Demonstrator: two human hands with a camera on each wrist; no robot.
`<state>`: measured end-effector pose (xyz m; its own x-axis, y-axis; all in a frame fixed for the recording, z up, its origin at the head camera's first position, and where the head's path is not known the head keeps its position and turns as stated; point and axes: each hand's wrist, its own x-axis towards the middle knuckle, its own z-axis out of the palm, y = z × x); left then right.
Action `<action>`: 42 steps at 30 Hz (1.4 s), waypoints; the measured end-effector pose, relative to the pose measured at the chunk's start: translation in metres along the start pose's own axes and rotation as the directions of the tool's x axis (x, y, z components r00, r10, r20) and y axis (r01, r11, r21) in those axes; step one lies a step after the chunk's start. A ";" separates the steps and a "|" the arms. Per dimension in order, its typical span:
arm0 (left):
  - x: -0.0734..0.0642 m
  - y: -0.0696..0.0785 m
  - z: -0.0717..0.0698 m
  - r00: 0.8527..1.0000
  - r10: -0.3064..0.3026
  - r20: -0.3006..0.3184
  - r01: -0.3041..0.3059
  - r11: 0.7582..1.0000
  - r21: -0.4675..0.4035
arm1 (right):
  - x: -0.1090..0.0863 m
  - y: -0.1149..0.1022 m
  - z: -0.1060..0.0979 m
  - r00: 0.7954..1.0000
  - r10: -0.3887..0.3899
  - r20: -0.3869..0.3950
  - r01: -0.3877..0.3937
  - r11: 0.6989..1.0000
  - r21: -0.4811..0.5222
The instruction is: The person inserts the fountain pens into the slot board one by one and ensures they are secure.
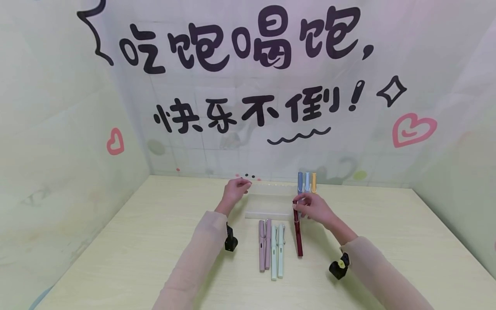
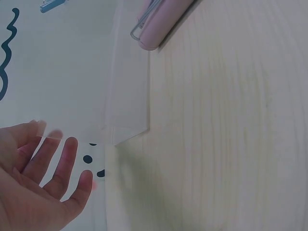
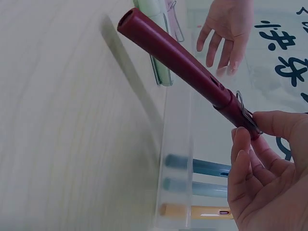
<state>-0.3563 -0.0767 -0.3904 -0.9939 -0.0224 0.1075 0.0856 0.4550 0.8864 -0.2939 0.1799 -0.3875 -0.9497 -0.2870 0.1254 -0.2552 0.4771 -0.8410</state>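
Seemingly loading: right hand (image 1: 315, 209) pinches maroon capped pen (image 1: 298, 234) near clear case (image 1: 269, 215) (left hand (image 1: 235, 192) pinches its edge); alignment likely needed next.

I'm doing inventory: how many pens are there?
8: two lilac pens, two green pens on the table; red pen in the right hand; blue pen, pale blue pen, orange pen in the holder.

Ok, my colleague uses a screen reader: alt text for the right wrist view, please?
A right hand pinches a dark red pen by its clip end above a pale table. A blue pen, a light blue pen and an orange pen sit in a translucent holder; a green pen and the left hand show at the top.
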 end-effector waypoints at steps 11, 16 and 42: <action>0.001 -0.001 0.000 1.000 0.007 -0.003 -0.007 1.000 0.001 | 0.008 -0.007 -0.013 0.998 0.012 -0.060 -0.010 1.000 0.028; 0.000 -0.001 0.001 1.000 0.003 -0.005 -0.003 1.000 -0.003 | 0.011 -0.014 -0.019 0.996 0.014 -0.087 -0.012 1.000 0.027; 0.001 -0.002 0.001 1.000 0.015 -0.005 -0.015 1.000 0.001 | 0.032 -0.020 -0.033 0.973 -0.056 -0.223 0.075 0.994 0.081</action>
<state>-0.3573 -0.0773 -0.3927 -0.9922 -0.0203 0.1230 0.1002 0.4566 0.8840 -0.3247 0.1882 -0.3493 -0.9506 -0.1209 0.2860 -0.3105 0.3853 -0.8690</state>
